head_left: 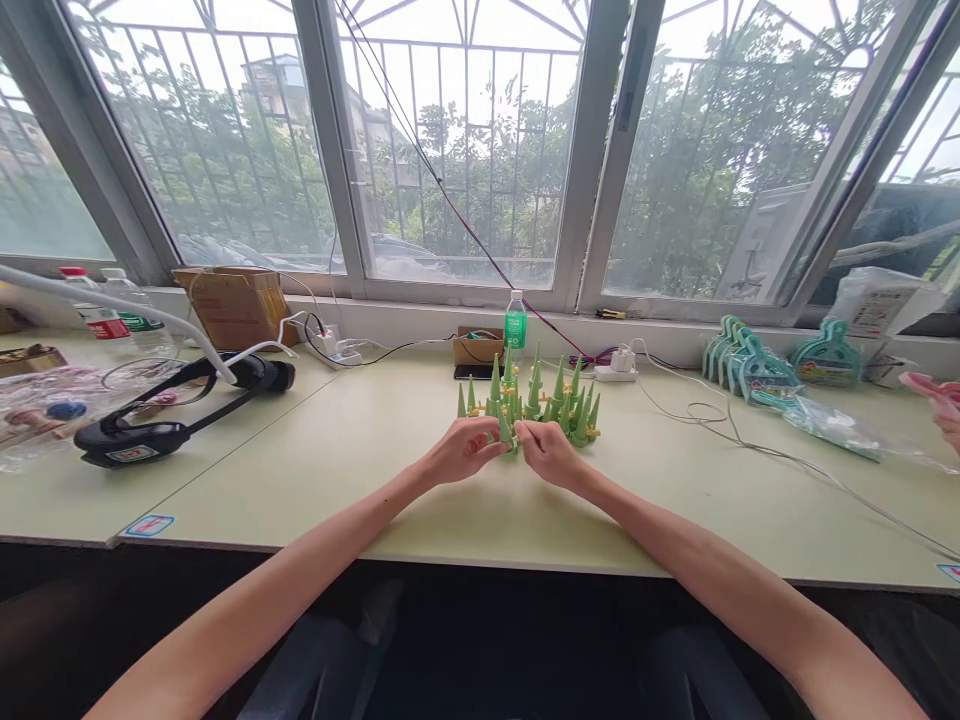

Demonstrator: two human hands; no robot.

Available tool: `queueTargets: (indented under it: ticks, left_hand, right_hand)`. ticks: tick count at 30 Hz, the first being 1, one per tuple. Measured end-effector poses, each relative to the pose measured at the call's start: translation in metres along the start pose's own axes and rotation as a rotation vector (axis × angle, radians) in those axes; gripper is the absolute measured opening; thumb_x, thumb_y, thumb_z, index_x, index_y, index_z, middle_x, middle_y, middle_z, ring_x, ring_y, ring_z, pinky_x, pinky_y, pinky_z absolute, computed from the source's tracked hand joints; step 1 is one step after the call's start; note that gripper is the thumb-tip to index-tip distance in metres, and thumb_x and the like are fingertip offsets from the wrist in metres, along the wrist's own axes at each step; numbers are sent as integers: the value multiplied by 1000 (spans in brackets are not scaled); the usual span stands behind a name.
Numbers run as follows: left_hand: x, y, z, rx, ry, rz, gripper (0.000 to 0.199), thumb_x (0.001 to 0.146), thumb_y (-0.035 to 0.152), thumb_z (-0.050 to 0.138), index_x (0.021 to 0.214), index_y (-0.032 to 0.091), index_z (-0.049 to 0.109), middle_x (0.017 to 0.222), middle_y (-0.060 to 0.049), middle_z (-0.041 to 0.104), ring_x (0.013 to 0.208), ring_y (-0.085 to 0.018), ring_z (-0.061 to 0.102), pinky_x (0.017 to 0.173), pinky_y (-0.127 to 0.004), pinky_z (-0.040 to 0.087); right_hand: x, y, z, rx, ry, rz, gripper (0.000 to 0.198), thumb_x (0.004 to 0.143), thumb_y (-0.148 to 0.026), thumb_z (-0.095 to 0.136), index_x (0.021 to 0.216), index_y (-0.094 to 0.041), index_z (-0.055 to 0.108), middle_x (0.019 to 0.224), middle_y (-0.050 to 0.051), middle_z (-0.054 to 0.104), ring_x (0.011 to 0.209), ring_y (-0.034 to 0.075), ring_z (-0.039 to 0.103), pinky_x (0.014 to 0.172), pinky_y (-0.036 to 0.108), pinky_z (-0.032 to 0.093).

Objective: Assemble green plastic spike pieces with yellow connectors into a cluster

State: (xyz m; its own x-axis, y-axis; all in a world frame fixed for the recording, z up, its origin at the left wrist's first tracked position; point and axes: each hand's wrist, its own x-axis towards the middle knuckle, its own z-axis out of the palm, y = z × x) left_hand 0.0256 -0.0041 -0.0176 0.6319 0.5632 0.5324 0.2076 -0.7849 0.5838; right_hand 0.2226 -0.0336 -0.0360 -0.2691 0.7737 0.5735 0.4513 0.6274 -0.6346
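Note:
Green pointed cones with small yellow pieces between them stand in a cluster on the table in front of me. At the cluster's near side, my left hand is closed, thumb and fingers pinching a green cone that points up. Just to its right, my right hand is closed in a pinch close to the same cone. What sits between its fingertips is too small or hidden to make out. Both forearms reach in from the table's front edge.
Behind the cones stand a green-labelled bottle and a small cardboard box. A black headset lies left. Mint-green hangers and loose white cables lie right. Another person's hand shows at the right edge.

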Motion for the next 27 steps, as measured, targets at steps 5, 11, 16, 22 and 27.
queueTargets:
  ticks: [5, 11, 16, 22, 27]
  left_hand:
    - [1, 0, 2, -49, 43, -8, 42, 90, 54, 57, 80, 14, 61, 60, 2, 51, 46, -6, 41, 45, -19, 36]
    - [1, 6, 1, -232, 63, -81, 52, 96, 64, 39, 84, 16, 54, 50, 5, 50, 39, -7, 42, 41, -19, 33]
    - [2, 3, 1, -271, 33, -113, 64, 94, 68, 36, 68, 14, 57, 45, 1, 51, 41, -8, 46, 44, -20, 36]
    - [1, 6, 0, -379, -122, -259, 75, 89, 75, 37, 67, 9, 65, 49, -3, 56, 40, -9, 49, 41, -20, 35]
    - [1, 6, -3, -405, -139, -253, 68, 89, 71, 46, 71, 8, 66, 46, -2, 54, 38, -8, 47, 40, -20, 33]
  right_hand:
    - [1, -4, 1, 17, 55, -10, 47, 102, -47, 32, 63, -21, 35, 49, -4, 40, 46, 10, 35, 49, 25, 27]
    - [-2, -10, -1, -11, 131, -68, 47, 103, -51, 28, 67, -22, 34, 51, -4, 42, 46, 9, 36, 49, 24, 29]
    - [-2, -16, -5, -7, 168, -99, 47, 103, -54, 27, 69, -23, 33, 55, -3, 46, 47, 9, 38, 50, 24, 32]
    - [-2, -18, -5, 17, 128, -127, 45, 102, -53, 32, 71, -22, 40, 58, -2, 49, 50, 10, 42, 54, 24, 36]
    - [-2, -12, -2, 55, 98, -108, 43, 102, -52, 33, 72, -22, 42, 56, -3, 49, 48, 10, 44, 53, 24, 37]
